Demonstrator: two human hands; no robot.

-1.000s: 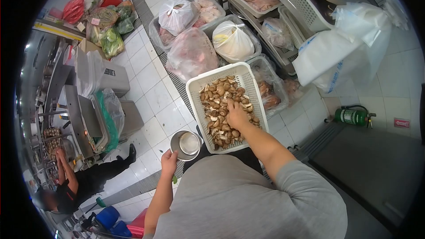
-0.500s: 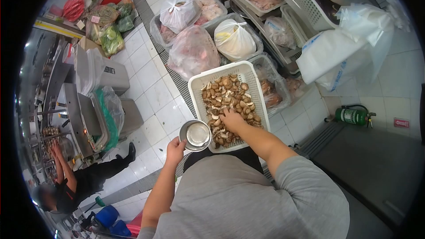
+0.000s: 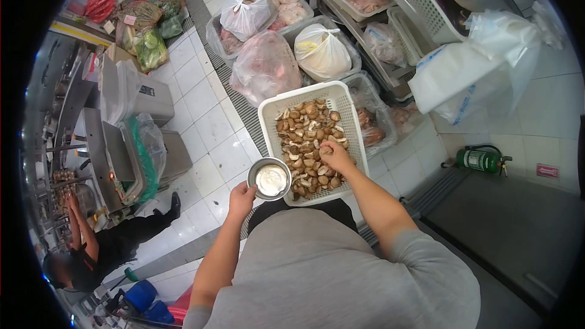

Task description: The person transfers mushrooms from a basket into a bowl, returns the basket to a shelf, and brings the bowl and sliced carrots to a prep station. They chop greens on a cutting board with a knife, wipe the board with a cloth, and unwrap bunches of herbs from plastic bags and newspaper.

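Observation:
My left hand (image 3: 242, 199) grips the rim of a round metal bowl (image 3: 255, 174), held beside the near left corner of a white plastic basket (image 3: 266, 123). The bowl's inside looks pale; I cannot tell whether that is contents or glare. Brown mushrooms (image 3: 304, 146), some cut or showing pale undersides, cover the basket's floor. Over their right side, my right hand (image 3: 336, 157) has its fingers curled together around what looks like a mushroom, mostly hidden by the fingers.
Bagged meat (image 3: 266, 68) and a tied white bag (image 3: 322, 52) in tubs stand beyond the basket. A rack (image 3: 390, 79) holds meat trays at the right, near a green fire extinguisher (image 3: 481, 159). Another person (image 3: 125, 240) works at a counter on the left.
My right hand has lifted from among the mushrooms and shifted right, its fingers now curled together. The bowl has risen slightly and tilted, showing more of its pale inside.

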